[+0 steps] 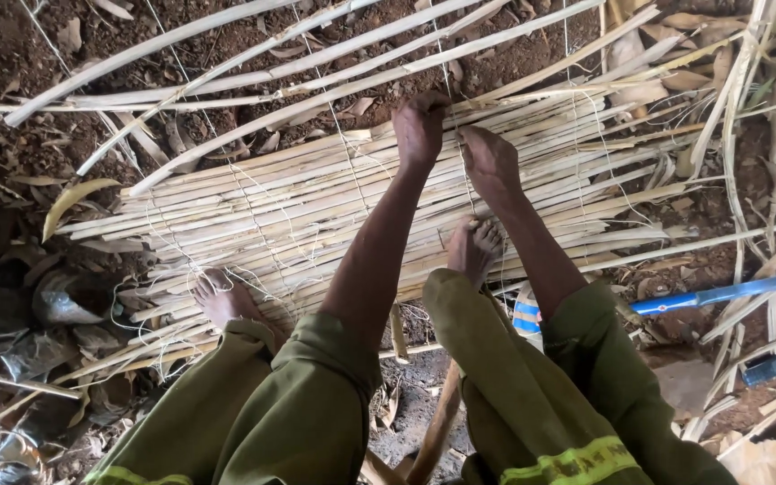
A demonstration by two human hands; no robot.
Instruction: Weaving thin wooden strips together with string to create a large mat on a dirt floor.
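A mat of pale split cane strips (298, 207) lies on the ground, bound by thin white strings (253, 216). My left hand (419, 126) is clenched at the mat's far edge, gripping a string and the outermost strip. Close beside it, my right hand (489, 162) presses down on the strips with fingers curled around the same string. Both bare feet rest on the mat's near edge, the left foot (222, 301) at the lower left and the right foot (473, 247) just below my right hand. Olive trouser legs fill the bottom of the view.
Loose long cane strips (226, 54) lie across brown soil beyond the mat. More strips and dry leaves pile up at the right (747, 99). A blue-handled tool (720, 294) lies on the ground at right. Dark plastic scraps (56, 305) sit at left.
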